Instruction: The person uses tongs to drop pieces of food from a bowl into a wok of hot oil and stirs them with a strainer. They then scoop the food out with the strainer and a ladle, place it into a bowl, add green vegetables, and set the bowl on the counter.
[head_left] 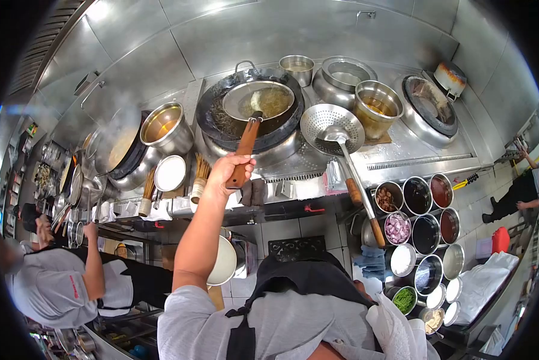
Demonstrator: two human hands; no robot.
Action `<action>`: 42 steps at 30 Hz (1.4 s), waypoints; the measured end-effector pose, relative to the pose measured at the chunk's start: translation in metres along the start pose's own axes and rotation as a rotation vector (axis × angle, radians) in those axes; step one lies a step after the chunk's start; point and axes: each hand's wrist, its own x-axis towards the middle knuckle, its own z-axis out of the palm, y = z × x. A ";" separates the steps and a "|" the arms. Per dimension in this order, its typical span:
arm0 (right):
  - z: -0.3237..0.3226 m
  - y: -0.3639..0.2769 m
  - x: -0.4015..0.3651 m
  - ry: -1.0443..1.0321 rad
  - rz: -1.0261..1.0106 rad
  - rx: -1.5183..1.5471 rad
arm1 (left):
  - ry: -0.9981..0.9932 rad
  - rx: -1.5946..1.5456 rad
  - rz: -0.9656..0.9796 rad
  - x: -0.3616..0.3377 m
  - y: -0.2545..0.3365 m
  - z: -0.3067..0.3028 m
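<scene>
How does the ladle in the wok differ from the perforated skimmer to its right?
The ladle has a solid bowl holding yellowish liquid; the skimmer is perforated and looks empty. The ladle sits in the wok, gripped by the left hand; the skimmer lies unheld on the stove top. The skimmer's handle is longer. Both are round metal with wooden grips.

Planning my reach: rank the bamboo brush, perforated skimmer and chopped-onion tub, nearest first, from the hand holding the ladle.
From the left hand on the ladle:
1. Bamboo brush, just to its left.
2. Perforated skimmer, to the right, on the stove.
3. Chopped-onion tub, far right.
</scene>
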 end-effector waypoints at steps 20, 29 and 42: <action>-0.006 -0.014 0.009 -0.041 -0.193 -0.053 | 0.014 -0.096 0.107 -0.014 -0.030 0.005; -0.021 -0.054 0.004 0.047 -0.380 -0.098 | 0.038 -0.056 0.059 -0.011 -0.023 0.005; -0.190 -0.353 0.019 0.482 -0.390 0.275 | 0.005 -0.090 0.049 -0.008 -0.026 0.003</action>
